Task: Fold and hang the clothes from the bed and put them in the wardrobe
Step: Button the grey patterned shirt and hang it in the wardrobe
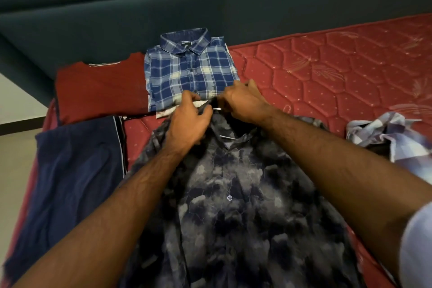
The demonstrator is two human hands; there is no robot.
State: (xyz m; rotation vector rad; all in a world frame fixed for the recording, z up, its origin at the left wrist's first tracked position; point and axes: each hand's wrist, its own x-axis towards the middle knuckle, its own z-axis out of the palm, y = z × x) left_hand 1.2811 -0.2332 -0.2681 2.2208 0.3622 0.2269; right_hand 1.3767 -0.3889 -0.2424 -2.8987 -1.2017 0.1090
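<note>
A dark grey-and-navy cloud-print shirt point(233, 194) lies front up on the red mattress point(327, 65), buttoned down its middle. My left hand point(189, 121) grips the left side of its collar. My right hand point(243, 103) pinches the collar's right side. A thin metal bar, perhaps a hanger point(217, 108), shows between the hands at the neck. Just beyond the hands lies a folded blue plaid shirt point(189, 70) with its collar toward the headboard.
A folded red garment point(100, 91) lies left of the plaid shirt. A navy garment point(74, 175) lies along the mattress's left edge. A crumpled pale checked shirt point(392, 138) sits at the right. A dark teal padded headboard point(210, 7) runs behind.
</note>
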